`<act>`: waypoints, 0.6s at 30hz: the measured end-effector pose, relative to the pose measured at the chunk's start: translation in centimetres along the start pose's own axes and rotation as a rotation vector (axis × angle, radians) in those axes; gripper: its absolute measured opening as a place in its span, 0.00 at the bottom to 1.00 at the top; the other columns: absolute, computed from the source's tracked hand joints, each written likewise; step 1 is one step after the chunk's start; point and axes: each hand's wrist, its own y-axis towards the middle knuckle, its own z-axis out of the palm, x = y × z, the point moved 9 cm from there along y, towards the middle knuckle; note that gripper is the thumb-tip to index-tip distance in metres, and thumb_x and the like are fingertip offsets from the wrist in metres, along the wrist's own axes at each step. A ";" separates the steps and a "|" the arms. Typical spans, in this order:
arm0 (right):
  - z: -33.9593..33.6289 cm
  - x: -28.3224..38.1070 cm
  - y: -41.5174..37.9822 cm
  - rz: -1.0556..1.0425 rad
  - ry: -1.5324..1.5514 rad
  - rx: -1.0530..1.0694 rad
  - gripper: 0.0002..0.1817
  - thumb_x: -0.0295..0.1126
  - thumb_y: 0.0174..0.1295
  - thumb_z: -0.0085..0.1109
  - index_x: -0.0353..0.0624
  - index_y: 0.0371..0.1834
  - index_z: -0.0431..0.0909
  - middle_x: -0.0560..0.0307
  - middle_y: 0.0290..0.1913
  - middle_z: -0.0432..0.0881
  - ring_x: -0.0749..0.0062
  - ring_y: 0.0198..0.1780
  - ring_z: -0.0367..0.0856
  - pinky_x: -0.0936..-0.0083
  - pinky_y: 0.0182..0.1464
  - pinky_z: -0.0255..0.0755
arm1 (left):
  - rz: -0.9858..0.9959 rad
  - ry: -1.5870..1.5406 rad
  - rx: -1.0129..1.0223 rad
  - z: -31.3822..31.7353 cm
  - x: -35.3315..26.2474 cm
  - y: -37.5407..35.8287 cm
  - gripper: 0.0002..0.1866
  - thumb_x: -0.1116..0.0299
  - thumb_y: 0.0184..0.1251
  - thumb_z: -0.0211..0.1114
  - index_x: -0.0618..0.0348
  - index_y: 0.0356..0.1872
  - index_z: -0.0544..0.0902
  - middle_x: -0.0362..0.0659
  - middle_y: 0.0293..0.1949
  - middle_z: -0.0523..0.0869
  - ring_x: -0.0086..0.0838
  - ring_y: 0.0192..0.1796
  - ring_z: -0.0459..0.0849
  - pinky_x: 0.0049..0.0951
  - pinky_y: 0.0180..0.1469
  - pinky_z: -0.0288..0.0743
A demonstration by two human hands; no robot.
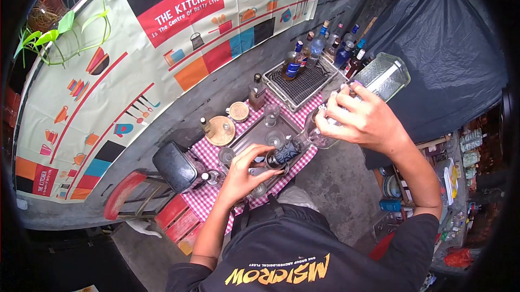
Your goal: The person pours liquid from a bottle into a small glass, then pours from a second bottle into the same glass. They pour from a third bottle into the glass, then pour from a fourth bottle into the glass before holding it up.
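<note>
My left hand [250,174] curves its thumb and fingers around the near end of a dark cylinder [285,153] with a grey pattern, held tilted over the tray. Against the cylinder's far end lies a clear glass vessel [314,134]. My right hand [360,117] is closed with bent fingers at that vessel's upper side, partly hiding it. Beneath my hands, a dark metal tray [250,139] carries several clear glasses, among them one glass [272,113] near its far edge and another glass [226,155] at its left.
Several liquor bottles [293,60] stand in and beside a wire rack [300,87]. A clear ribbed container [383,75] is behind my right hand. Round wooden lids [221,130] and a dark bin [177,166] sit left, near a red chair [125,193]. Checkered cloth [196,201] covers the table.
</note>
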 end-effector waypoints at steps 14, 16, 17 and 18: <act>1.4 -0.7 -1.1 0.085 0.122 0.067 0.18 0.37 0.64 0.69 0.55 0.57 0.82 0.64 0.45 0.83 0.66 0.51 0.87 0.62 0.54 0.79 | 0.030 -0.018 0.003 -0.3 -0.1 -0.4 0.31 0.74 0.65 0.85 0.60 0.70 0.87 0.47 0.64 0.89 0.37 0.65 0.91 0.38 0.62 0.94; 1.7 -1.1 -1.6 0.120 0.248 0.059 0.21 0.36 0.59 0.74 0.52 0.57 0.83 0.64 0.44 0.81 0.67 0.49 0.84 0.63 0.51 0.75 | 0.010 -0.025 -0.006 -0.5 -0.2 -0.6 0.31 0.75 0.65 0.85 0.60 0.70 0.87 0.48 0.64 0.89 0.38 0.65 0.91 0.39 0.63 0.93; 2.0 -1.4 -2.0 0.148 0.293 0.083 0.24 0.39 0.57 0.76 0.52 0.58 0.84 0.65 0.44 0.82 0.68 0.51 0.84 0.63 0.52 0.75 | 0.022 -0.014 -0.016 -0.7 -0.4 -0.7 0.31 0.75 0.64 0.85 0.61 0.70 0.87 0.48 0.64 0.89 0.38 0.65 0.91 0.39 0.63 0.93; 2.3 -1.5 -2.4 0.176 0.339 0.107 0.27 0.41 0.55 0.78 0.52 0.59 0.85 0.66 0.44 0.82 0.69 0.52 0.84 0.64 0.53 0.75 | 0.033 -0.004 -0.026 -1.0 -0.6 -0.7 0.31 0.74 0.64 0.85 0.61 0.69 0.87 0.48 0.64 0.89 0.38 0.66 0.91 0.39 0.63 0.93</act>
